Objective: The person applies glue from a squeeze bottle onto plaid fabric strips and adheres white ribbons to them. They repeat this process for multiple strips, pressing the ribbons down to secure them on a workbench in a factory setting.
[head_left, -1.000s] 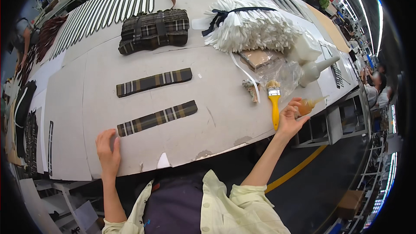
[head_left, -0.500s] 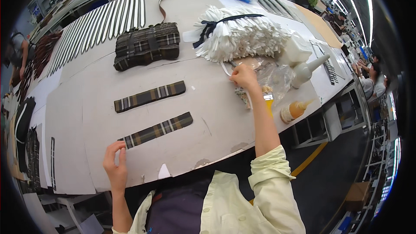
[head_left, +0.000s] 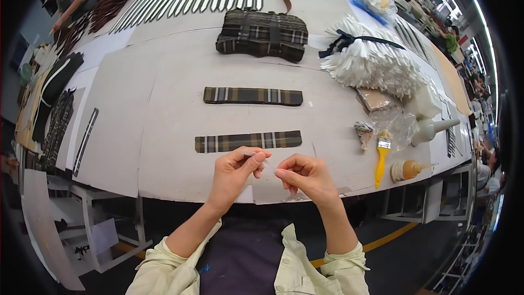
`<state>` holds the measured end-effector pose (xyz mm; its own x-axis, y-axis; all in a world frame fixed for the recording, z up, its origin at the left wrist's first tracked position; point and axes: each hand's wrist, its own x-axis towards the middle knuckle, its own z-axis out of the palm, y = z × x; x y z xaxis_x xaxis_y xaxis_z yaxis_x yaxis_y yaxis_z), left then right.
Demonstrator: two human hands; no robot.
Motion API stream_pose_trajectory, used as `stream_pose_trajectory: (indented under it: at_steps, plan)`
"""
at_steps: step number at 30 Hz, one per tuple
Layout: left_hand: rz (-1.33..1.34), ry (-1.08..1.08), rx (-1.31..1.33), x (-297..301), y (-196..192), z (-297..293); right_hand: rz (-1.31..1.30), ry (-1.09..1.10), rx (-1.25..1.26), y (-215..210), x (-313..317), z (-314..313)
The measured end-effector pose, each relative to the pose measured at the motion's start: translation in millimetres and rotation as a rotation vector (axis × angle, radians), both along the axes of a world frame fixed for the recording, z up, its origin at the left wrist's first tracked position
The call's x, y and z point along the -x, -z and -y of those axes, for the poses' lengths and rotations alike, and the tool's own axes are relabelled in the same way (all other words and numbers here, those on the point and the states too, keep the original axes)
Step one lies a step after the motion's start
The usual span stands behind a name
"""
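Head view: the big grey worktable fills the scene, and on it, largest first, lie a bundle of white strips tied with a dark ribbon at far right, a stack of plaid pieces at far centre, then 2 long plaid strips, the far plaid strip and the near plaid strip, well apart from each other. To the right sit a yellow-handled brush, a white squeeze bottle and a small amber glue bottle near the table's edge.

Just near of the near plaid strip, both hands meet over the table edge. The left hand and right hand each pinch, thumb against forefinger, one end of a thin white strip stretched between them.

Judged from this: the strip is slight and held only at its tips, so a loosened pinch could drop it off the near edge to the floor. Pulling the hands apart unevenly could twist or tear it. If it is sticky, which cannot be told, it could catch on a finger.
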<state>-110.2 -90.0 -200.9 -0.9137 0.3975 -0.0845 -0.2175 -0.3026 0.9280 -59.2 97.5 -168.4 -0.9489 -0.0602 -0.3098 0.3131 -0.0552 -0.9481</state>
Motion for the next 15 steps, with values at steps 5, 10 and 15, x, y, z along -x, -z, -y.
stream_pose_trajectory:
  at_steps: [5,10,15]
  plan:
    - [0.001,-0.151,0.160,4.4,26.5,57.4,-0.014,-0.032,-0.077,42.7,-7.7,-8.2]
    - [0.077,-0.233,0.199,0.8,42.8,81.3,-0.069,0.093,-0.071,65.8,-11.8,-24.6]
    - [-0.020,-0.360,0.433,5.1,52.7,82.9,-0.006,0.254,-0.133,71.0,5.5,-33.1]
